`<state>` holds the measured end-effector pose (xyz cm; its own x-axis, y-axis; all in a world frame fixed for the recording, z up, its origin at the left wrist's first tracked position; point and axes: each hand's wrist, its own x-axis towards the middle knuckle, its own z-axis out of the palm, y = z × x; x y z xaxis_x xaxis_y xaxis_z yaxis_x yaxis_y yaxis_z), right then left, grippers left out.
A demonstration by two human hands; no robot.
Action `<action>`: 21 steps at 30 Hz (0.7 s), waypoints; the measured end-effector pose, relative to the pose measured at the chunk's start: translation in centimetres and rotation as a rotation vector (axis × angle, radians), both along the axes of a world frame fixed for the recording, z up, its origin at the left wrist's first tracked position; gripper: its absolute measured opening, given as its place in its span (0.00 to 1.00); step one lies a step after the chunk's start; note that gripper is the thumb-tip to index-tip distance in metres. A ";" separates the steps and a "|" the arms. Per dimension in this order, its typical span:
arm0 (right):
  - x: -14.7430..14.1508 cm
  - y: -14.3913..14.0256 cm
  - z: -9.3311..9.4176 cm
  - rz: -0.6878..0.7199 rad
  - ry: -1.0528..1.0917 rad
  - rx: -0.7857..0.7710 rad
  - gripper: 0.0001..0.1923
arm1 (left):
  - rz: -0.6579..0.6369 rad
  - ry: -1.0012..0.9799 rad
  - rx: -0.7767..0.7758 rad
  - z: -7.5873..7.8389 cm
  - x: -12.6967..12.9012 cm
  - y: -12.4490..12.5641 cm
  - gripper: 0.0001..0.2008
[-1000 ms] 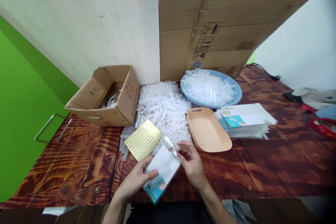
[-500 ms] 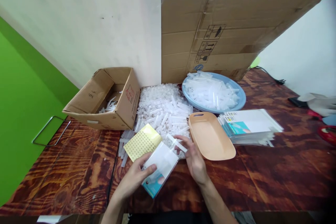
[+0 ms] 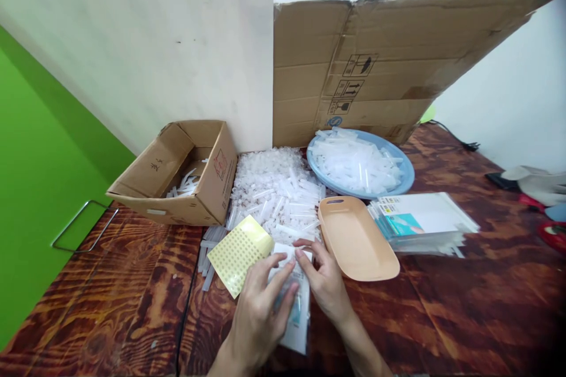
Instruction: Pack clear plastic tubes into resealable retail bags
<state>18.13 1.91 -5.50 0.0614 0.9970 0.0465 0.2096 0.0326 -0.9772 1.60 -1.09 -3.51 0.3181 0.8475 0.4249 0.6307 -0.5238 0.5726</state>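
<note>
A clear plastic packet point(image 3: 297, 336) with a white and teal card is upright in front of me, its top end away from me. My left hand point(image 3: 263, 300) reaches across it from the left, with bent fingers gripping its upper part and covering much of the card. At the top right corner my right hand point(image 3: 326, 283) pinches the packet's edge between thumb and fingers. A yellow sheet of small round stickers point(image 3: 239, 250) lies just left of the packet, partly behind my left hand. Beyond my fingertips spreads a pile of clear plastic tubes point(image 3: 283, 194).
An open cardboard box point(image 3: 212, 200) holds white strips at the left. A blue basin point(image 3: 411, 179) heaped with clear pieces sits behind a tan tray point(image 3: 367, 247). Right of the tray is a stack of packets point(image 3: 424, 221). A large cardboard sheet point(image 3: 309, 70) leans behind.
The packet has turned more upright and moved right and down. My left hand has gone from its left edge to its front, and my right hand has closed on its top.
</note>
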 end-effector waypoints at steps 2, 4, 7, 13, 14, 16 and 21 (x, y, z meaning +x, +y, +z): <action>0.1 -0.3 -0.2 0.095 -0.019 0.015 0.15 | 0.030 -0.082 0.006 0.3 0.2 1.2 0.16; -0.2 -0.7 -0.2 0.173 -0.031 0.039 0.15 | 0.008 -0.115 0.005 0.7 0.5 2.6 0.12; -0.6 -1.3 -0.1 0.215 -0.048 0.070 0.15 | -0.043 -0.119 0.001 1.3 0.7 4.0 0.06; -0.6 -1.2 -0.4 0.262 -0.160 0.187 0.15 | -0.086 -0.249 -0.141 1.8 1.1 4.0 0.07; -0.5 -1.1 -0.5 0.281 -0.195 0.227 0.15 | -0.083 -0.274 -0.187 1.9 1.2 3.8 0.07; -0.4 -1.0 -0.8 0.309 -0.252 0.300 0.16 | -0.084 -0.297 -0.246 2.2 1.1 3.8 0.07; 0.3 -1.3 -0.5 0.252 -0.238 0.398 0.16 | 0.283 -0.391 -0.064 5.8 -3.8 7.2 0.08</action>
<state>18.45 0.60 -6.00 -0.2364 0.8817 0.4083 0.3623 0.4699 -0.8050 -2.20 6.15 2.33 -0.1023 0.9060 0.4107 0.4742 -0.3185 0.8208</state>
